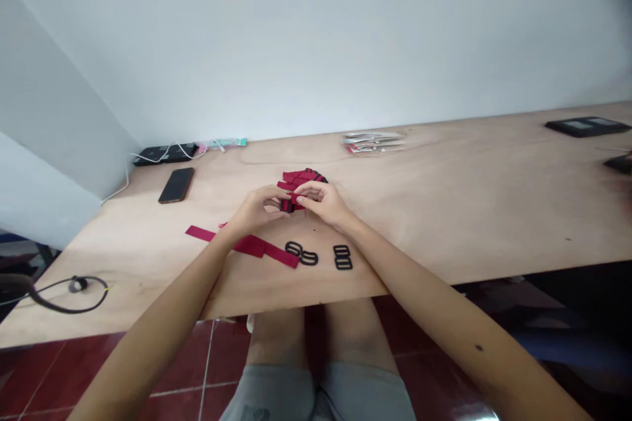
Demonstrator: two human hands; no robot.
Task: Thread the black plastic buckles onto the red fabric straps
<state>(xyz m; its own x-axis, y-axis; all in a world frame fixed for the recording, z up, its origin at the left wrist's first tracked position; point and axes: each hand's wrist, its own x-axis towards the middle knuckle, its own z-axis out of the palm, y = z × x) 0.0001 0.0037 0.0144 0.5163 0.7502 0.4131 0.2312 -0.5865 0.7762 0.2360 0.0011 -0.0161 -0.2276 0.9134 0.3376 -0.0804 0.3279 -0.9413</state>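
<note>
Both hands meet over the middle of the table. My left hand (265, 207) grips a black slide buckle (286, 205) between thumb and fingers, with red strap running through it. My right hand (323, 202) pinches the red strap (297, 198) just beside that buckle. Right behind the hands lies a pile of red straps with black buckles (306, 175), partly covered by my fingers. Nearer me are loose red strips (251, 247), crossed in part by my left forearm. Two rounded black buckles (301, 254) and a pair of squarer black buckles (342, 257) lie on the wood.
A phone (176, 185) rests at the left, before black boxes (165, 154) with a white cable. Small plastic packets (372, 142) lie by the wall. A dark flat case (587, 126) is at far right. A black cable (74, 296) loops at the left front.
</note>
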